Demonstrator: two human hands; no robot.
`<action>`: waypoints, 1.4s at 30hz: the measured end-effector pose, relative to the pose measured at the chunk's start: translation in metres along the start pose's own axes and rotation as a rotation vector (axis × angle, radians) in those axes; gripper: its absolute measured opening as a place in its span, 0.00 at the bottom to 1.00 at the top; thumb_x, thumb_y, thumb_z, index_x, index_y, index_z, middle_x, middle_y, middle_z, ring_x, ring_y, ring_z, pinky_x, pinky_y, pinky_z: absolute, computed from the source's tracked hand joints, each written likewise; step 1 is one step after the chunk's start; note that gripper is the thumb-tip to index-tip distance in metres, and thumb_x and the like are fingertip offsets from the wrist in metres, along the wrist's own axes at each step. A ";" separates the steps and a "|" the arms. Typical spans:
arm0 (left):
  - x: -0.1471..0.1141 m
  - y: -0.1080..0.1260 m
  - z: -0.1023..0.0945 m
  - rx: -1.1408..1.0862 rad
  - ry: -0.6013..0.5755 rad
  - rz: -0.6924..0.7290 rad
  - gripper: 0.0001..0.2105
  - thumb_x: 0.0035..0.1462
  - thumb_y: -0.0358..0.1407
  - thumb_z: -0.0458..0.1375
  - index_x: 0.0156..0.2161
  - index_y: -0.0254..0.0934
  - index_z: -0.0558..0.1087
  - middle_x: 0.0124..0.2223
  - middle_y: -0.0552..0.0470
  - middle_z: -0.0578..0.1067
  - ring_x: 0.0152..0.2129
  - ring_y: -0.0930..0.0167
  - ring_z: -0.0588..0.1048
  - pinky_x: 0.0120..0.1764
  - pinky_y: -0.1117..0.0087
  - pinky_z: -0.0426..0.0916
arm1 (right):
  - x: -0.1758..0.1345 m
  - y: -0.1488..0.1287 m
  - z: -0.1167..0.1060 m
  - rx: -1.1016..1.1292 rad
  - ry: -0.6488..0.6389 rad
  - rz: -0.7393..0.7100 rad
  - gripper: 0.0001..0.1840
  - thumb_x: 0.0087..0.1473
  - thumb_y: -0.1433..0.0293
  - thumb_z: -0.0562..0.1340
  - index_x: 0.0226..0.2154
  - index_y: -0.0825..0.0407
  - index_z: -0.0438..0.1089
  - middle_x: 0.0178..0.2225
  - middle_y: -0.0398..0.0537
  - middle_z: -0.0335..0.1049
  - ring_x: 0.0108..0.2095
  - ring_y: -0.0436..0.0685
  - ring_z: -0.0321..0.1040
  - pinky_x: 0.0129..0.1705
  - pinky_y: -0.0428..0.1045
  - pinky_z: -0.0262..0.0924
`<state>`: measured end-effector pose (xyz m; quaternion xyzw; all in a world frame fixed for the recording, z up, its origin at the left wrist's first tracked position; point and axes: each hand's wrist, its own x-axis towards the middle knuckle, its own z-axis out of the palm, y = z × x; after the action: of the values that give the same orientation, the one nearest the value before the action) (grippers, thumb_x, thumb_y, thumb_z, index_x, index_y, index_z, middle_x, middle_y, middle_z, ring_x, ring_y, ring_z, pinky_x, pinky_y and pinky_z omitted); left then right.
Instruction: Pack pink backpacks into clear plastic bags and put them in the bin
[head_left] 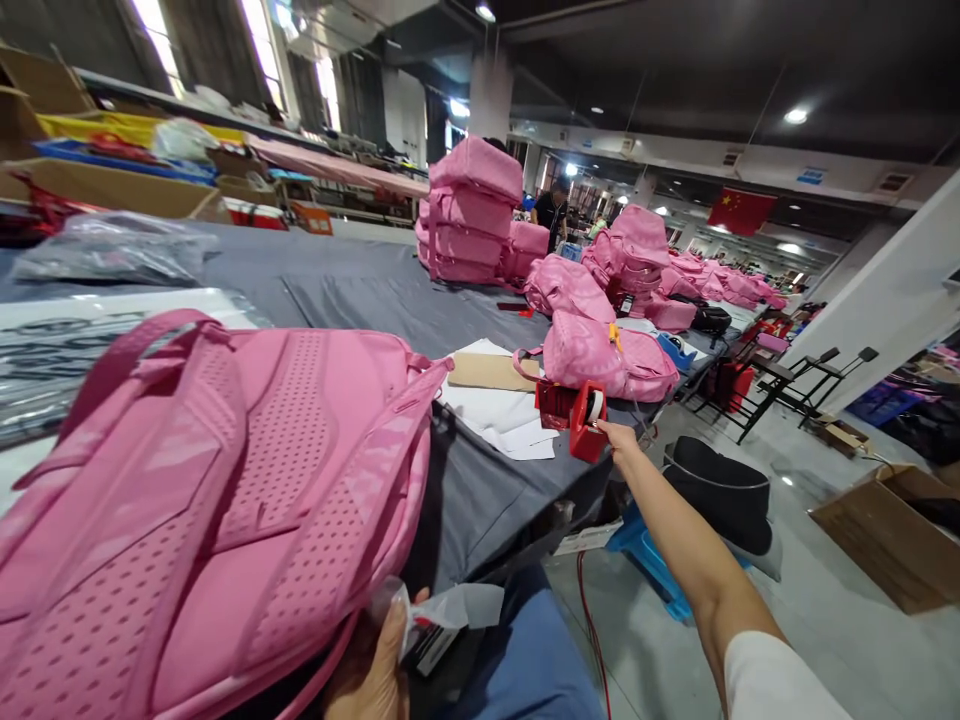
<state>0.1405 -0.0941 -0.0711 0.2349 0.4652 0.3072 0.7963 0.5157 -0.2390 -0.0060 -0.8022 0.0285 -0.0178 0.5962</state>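
A large pink backpack (277,470) lies on the table at the left, its dotted back panel and straps facing up. At its near edge, my left hand (379,665) is closed on a crumpled white translucent wrapping (457,607). A black hang tag (433,648) with white print shows just below the wrapping, by my fingers. My right arm reaches out to the table's edge. There, my right hand (619,438) has its fingertips pinched at the tape roll (595,405) of a red tape dispenser (585,440); the tape's end is too small to see.
White papers (510,415) and a brown cardboard piece (493,371) lie beside the dispenser. Pink backpacks (469,215) stand stacked farther back. A blue tape dispenser (677,350) sits beyond. A blue stool (652,560) and an open carton (892,530) are on the floor.
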 end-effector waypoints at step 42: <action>0.012 -0.029 -0.004 -0.136 -0.077 0.311 0.30 0.45 0.54 0.71 0.49 0.38 0.78 0.56 0.44 0.78 0.57 0.58 0.72 0.64 0.57 0.61 | -0.236 -0.023 0.101 -0.447 -1.421 -0.784 0.08 0.63 0.65 0.58 0.33 0.50 0.65 0.27 0.41 0.68 0.26 0.50 0.62 0.32 0.45 0.49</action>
<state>0.1496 -0.1052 -0.0993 0.2612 0.3706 0.4482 0.7704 0.2874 -0.1206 -0.0120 -0.6738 -0.6312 0.2917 0.2501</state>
